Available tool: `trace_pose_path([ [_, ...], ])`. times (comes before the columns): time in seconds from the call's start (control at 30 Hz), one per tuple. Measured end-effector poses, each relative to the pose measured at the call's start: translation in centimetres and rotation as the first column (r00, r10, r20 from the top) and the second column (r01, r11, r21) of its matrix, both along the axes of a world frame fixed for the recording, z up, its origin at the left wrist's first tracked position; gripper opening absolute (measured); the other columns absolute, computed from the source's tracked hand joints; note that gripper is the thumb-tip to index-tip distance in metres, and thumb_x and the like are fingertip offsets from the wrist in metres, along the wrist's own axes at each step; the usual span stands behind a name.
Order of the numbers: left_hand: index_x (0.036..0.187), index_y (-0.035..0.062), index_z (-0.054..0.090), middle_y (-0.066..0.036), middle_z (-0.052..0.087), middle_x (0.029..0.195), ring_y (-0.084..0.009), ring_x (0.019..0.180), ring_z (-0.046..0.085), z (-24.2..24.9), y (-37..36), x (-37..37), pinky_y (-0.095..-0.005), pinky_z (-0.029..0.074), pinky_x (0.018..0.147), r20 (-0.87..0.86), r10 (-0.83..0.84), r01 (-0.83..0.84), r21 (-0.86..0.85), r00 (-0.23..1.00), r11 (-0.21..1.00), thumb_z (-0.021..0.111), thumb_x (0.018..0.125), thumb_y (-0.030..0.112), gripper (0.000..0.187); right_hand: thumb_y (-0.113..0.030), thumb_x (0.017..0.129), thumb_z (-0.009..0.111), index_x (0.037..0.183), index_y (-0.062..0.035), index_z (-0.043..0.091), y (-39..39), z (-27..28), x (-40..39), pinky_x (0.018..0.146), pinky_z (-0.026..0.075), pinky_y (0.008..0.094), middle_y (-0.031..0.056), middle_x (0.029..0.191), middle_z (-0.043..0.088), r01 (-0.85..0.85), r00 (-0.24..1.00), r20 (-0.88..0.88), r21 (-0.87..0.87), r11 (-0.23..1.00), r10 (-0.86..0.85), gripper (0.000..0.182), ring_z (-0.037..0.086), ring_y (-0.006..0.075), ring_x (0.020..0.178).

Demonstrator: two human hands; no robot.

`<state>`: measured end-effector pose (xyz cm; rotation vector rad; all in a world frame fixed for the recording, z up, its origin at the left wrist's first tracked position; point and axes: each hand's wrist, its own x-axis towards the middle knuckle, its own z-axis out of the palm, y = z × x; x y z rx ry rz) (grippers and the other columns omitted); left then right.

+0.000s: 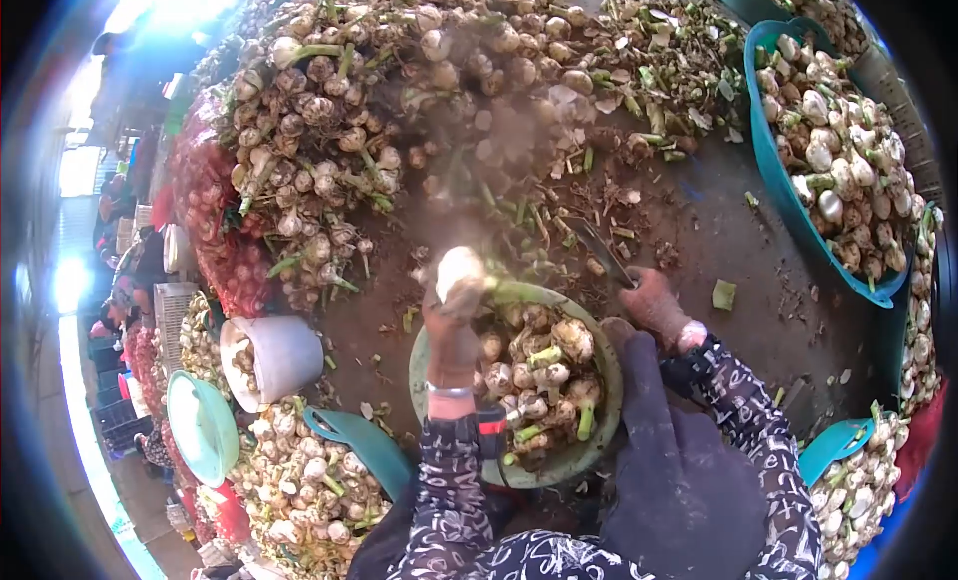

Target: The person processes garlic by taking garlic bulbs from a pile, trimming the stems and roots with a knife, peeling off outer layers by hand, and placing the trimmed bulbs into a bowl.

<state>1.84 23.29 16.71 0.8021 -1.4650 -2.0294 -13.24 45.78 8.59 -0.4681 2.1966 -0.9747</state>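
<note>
My left hand (451, 330), gloved, is closed round a pale garlic bulb (460, 271), raised over the left rim of a green basin (613, 375); a green stem (521, 292) extends right from beside it. Trimmed garlic bulbs (539, 372) with short green stubs fill much of the basin, which sits in front of my body. To the right, my gloved right hand (654, 302) grips a knife (602, 251), its dark blade pointing up and left, away from the bulb. Dust or a smear blurs the area above my left hand.
Untrimmed garlic (309, 171) is heaped at the back left, beside a red mesh sack (225, 221). A large teal tub (763, 171) full of garlic stands at right. Leaf scraps litter the brown floor (714, 226). A white bucket (289, 358) lies tipped at left, near a green bowl (205, 430).
</note>
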Motion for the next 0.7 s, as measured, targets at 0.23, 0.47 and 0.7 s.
trace_pose_path([
  [0.23,0.107,0.0053,0.055,-0.011,0.061,0.100,-0.0217,0.080,0.060,-1.8,2.1,-0.3,-0.0334,0.054,0.067,-0.236,0.341,-0.112,0.651,0.910,0.751,0.061,0.085,0.027,0.031,-0.033,0.082,0.060,0.099,-0.0063,0.067,-5.3,6.5,-2.5,0.077,0.049,0.0440,0.0229,0.090,0.065,0.006,0.991,-0.130,-0.172,0.985,-0.028,0.032,0.063,0.0375,0.084],
  [0.47,0.109,0.0003,0.053,-0.011,0.060,0.093,-0.0187,0.077,0.058,0.8,4.2,-1.7,-0.0314,0.051,0.067,-0.375,0.150,0.109,0.588,0.915,0.801,0.055,0.084,0.037,0.044,-0.050,0.083,0.053,0.105,-0.0039,0.064,-7.5,8.5,-1.3,0.082,0.049,0.0445,0.0268,0.093,0.064,-0.379,0.923,-0.001,0.151,0.913,0.384,0.053,0.063,0.0387,0.089],
  [0.7,0.120,0.0039,0.052,-0.010,0.058,0.115,-0.0179,0.103,0.055,0.6,-8.0,-1.7,-0.0319,0.046,0.089,0.482,-0.429,0.569,-0.189,0.764,0.800,0.080,0.069,0.019,0.061,-0.028,0.077,0.060,0.108,-0.0065,0.065,-2.1,1.5,-1.3,0.078,0.050,0.0395,0.0209,0.091,0.066,-0.148,0.989,0.023,0.130,0.980,0.146,0.038,0.064,0.0357,0.088],
])
